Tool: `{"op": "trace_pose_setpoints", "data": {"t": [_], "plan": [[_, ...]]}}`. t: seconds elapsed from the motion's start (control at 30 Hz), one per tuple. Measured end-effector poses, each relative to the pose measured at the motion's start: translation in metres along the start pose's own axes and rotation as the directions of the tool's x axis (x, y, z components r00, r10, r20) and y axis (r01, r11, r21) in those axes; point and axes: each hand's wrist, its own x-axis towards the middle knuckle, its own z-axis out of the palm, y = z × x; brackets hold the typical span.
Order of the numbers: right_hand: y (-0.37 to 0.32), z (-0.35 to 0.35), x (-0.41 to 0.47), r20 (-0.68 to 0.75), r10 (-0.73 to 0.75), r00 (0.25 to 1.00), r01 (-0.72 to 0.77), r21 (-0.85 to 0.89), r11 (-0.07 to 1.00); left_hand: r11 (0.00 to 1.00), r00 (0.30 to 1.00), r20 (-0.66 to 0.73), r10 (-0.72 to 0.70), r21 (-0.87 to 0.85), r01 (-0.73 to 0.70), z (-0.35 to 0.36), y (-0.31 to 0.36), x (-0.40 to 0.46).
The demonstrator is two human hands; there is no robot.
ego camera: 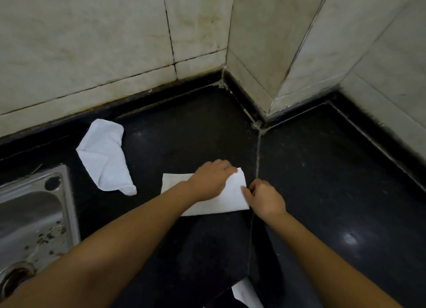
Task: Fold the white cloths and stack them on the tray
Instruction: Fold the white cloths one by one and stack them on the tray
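Both forearms reach from the bottom edge over the dark counter (322, 169) to the folded white cloth (221, 199), which lies flat near the seam of the counter. The left hand (211, 180) rests on top of it with the fingers fairly straight, pressing it down; the right hand (265, 198) pinches its right edge with curled fingers. To do this fold well, I think the left palm should hold the cloth firm while the right one brings the edge over so the corners meet, then smooths the crease. Another white cloth (105, 155) lies crumpled further left, near the steel sink (34, 206), not yet folded. No tray is visible, so where the stack goes I cannot say
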Motion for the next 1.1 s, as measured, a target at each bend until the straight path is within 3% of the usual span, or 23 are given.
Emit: {"op": "trace_pose_setpoints", "data": {"t": [0.1,0.27,0.37,0.5,0.7,0.8,0.93,1.1], "plan": [[0.000,0.015,-0.023,-0.020,-0.004,1.000,0.002,-0.109,0.994,0.955,0.964,0.115,0.241,0.152,-0.257,0.013,0.025,0.026],[-0.005,0.019,-0.034,-0.013,0.051,0.999,-0.052,-0.079,0.996,0.824,0.941,0.172,0.292,0.453,-0.339,0.009,0.027,0.032],[-0.005,0.014,-0.036,-0.015,0.063,0.998,-0.061,0.104,0.993,0.821,0.944,0.183,0.273,0.468,-0.328,0.000,0.023,0.025],[-0.014,0.001,-0.043,-0.040,-0.009,0.999,0.026,0.442,0.897,0.876,0.969,0.048,0.241,0.418,-0.239,-0.015,0.008,0.006],[-0.080,0.009,-0.052,-0.119,-0.195,0.974,0.228,0.542,0.809,0.930,0.983,-0.136,0.126,0.361,-0.069,-0.038,-0.039,-0.039],[-0.104,0.034,-0.052,-0.092,-0.259,0.961,0.270,0.497,0.824,0.936,0.973,-0.214,0.092,0.352,-0.011,-0.027,-0.070,-0.072],[-0.123,0.068,-0.051,-0.075,-0.356,0.931,0.359,0.347,0.866,0.956,0.982,-0.182,-0.053,0.274,0.103,-0.006,-0.091,-0.107],[-0.129,0.090,-0.050,0.033,-0.538,0.842,0.539,-0.040,0.841,0.974,0.968,-0.205,-0.143,0.143,0.174,0.023,-0.099,-0.121]]}}
